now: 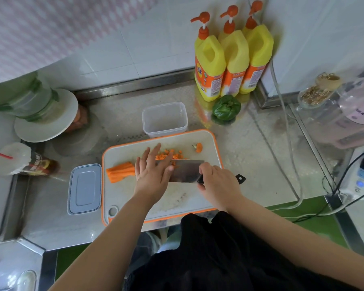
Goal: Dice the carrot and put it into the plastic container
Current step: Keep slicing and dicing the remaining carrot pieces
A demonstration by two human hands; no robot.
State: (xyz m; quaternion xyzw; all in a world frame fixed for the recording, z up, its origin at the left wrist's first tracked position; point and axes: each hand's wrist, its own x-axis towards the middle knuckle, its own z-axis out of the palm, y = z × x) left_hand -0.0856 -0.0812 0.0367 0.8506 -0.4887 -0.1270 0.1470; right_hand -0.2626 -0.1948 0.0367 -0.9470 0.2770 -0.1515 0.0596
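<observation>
The knife is gripped by the right hand; the left hand is laid flat, fingers straight, on carrot strips. Dice are piled near the empty container for transfer.

Lighting: bright, even, soft; faint shadows. Glare: steel counter around the cutting board. Distortion: wide-angle bending beyond board. Blur: slight at frame edges.

head-worn view, steeply down, near countertop
</observation>
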